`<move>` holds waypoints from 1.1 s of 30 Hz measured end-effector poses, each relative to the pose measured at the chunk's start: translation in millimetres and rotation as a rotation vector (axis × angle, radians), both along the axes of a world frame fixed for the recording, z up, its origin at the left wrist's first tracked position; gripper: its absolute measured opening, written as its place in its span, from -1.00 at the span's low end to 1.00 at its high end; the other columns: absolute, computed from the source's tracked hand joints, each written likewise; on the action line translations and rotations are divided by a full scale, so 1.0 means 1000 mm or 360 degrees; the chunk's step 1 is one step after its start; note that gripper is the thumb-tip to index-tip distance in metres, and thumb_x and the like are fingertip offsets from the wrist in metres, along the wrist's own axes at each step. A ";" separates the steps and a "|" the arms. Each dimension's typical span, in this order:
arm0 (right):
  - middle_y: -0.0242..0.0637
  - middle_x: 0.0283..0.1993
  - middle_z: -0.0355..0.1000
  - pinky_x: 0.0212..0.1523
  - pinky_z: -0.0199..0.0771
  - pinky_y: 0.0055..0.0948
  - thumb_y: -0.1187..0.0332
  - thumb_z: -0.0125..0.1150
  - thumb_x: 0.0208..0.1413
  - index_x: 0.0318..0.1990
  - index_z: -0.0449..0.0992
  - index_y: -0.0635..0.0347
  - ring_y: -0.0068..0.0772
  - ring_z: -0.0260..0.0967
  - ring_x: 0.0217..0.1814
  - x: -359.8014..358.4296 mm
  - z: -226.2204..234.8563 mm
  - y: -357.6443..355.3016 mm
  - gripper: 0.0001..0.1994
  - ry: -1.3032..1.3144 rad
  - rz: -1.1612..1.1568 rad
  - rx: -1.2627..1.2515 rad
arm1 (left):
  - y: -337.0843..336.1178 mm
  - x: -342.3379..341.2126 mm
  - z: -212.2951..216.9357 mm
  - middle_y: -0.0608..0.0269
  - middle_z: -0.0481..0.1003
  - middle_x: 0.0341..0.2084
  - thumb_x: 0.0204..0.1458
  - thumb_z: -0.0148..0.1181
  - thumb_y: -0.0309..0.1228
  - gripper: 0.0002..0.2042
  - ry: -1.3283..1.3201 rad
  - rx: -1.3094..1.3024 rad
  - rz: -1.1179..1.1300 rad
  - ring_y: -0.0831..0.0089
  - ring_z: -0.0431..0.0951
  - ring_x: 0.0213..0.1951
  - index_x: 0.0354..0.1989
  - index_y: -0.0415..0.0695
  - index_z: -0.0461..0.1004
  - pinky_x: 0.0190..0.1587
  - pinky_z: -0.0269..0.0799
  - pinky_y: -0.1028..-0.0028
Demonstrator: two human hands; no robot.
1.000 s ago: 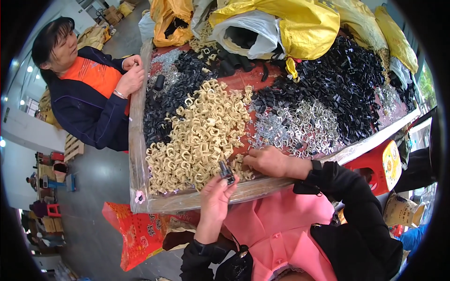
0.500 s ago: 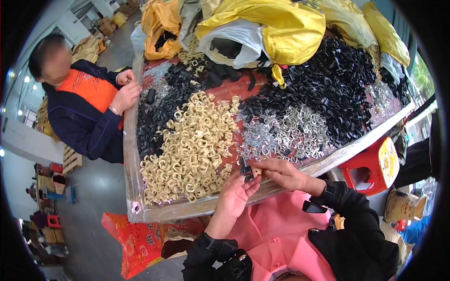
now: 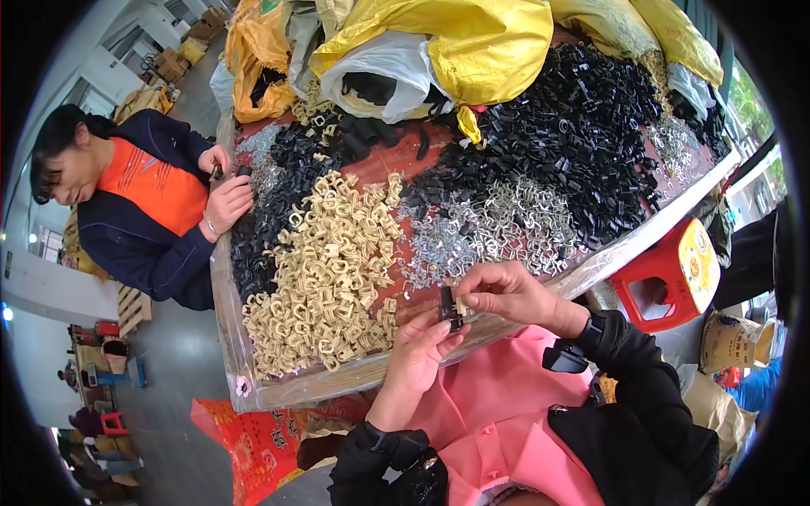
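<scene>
Your left hand (image 3: pixel 419 344) grips a black part (image 3: pixel 448 302) by its near end, above the near edge of the table (image 3: pixel 325 387); its long axis runs near to far, the far end leaning slightly left. Your right hand (image 3: pixel 512 295) pinches what seems a small tan piece (image 3: pixel 461 307) just right of it; contact is unclear.

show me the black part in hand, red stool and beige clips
black part (image 3: pixel 448 302), head view: its upright stem
red stool (image 3: pixel 665 262), head view: its red side
beige clips (image 3: pixel 327 271), head view: middle of the pile
</scene>
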State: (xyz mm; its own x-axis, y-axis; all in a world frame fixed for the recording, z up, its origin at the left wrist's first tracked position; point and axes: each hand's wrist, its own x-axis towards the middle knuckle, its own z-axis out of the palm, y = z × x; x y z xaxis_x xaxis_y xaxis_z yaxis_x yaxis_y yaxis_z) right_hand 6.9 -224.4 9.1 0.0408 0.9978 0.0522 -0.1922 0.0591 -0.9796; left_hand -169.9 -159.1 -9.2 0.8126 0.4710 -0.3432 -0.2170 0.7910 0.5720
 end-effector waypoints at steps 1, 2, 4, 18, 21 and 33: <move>-0.43 -0.41 0.35 -0.36 0.29 -0.65 0.45 0.03 -0.02 -0.32 0.39 0.27 -0.64 0.27 -0.37 -0.001 0.000 0.002 -0.88 -0.0131 0.0019 0.0108 | -0.001 0.000 0.000 0.15 0.41 -0.31 -0.09 -0.01 -0.55 -0.75 0.0002 -0.0002 0.0000 0.33 0.46 -0.28 -0.18 -0.31 0.31 -0.26 0.40 0.56; -0.41 -0.41 0.35 -0.36 0.29 -0.64 0.46 0.04 -0.03 -0.33 0.39 0.27 -0.63 0.27 -0.37 -0.002 0.000 0.003 -0.89 -0.0263 0.0040 0.0216 | -0.001 0.000 0.001 0.15 0.41 -0.31 -0.08 0.00 -0.55 -0.75 0.0005 0.0005 -0.0016 0.35 0.46 -0.29 -0.17 -0.30 0.30 -0.26 0.40 0.56; -0.39 -0.41 0.35 -0.36 0.29 -0.63 0.46 0.04 -0.04 -0.34 0.39 0.27 -0.62 0.27 -0.37 -0.005 0.001 0.003 -0.90 -0.0395 0.0066 0.0323 | -0.002 -0.002 0.001 0.16 0.41 -0.32 -0.08 0.01 -0.53 -0.74 0.0011 0.0021 -0.0044 0.37 0.46 -0.29 -0.16 -0.29 0.30 -0.26 0.40 0.56; -0.30 -0.51 0.28 -0.46 0.31 -0.43 0.40 0.15 -0.17 -0.41 0.38 0.21 -0.36 0.29 -0.46 -0.010 0.001 0.003 -0.86 -0.1045 -0.0282 0.0454 | 0.003 -0.013 -0.001 0.15 0.43 -0.37 -0.09 0.03 -0.51 -0.77 0.0032 0.0079 0.0020 0.40 0.47 -0.37 -0.21 -0.30 0.32 -0.33 0.42 0.57; -0.31 -0.52 0.28 -0.49 0.32 -0.41 0.38 0.13 -0.17 -0.42 0.39 0.19 -0.35 0.30 -0.47 -0.001 -0.006 -0.003 -0.86 -0.1342 -0.0247 0.0366 | 0.016 -0.017 -0.001 0.13 0.43 -0.41 -0.11 0.03 -0.54 -0.77 0.0081 0.0269 0.0144 0.40 0.48 -0.41 -0.24 -0.34 0.32 -0.36 0.45 0.55; -0.32 -0.54 0.26 -0.54 0.32 -0.47 0.44 0.00 -0.08 -0.44 0.33 0.25 -0.38 0.28 -0.61 0.005 -0.029 0.003 -0.93 -0.1743 0.0004 0.0081 | 0.025 -0.008 -0.003 0.24 0.44 -0.45 -0.12 0.03 -0.57 -0.77 0.0542 0.1034 0.0259 0.54 0.46 -0.46 -0.23 -0.32 0.33 -0.44 0.36 0.66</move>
State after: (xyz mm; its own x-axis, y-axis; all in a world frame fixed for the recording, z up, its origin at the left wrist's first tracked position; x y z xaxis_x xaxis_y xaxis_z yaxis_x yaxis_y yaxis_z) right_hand 11.9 -221.3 -19.7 -0.0551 0.9935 0.0999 0.7807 0.1053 -0.6160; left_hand -177.6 -134.4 -12.3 0.6141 0.7696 -0.1750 -0.0298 0.2442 0.9693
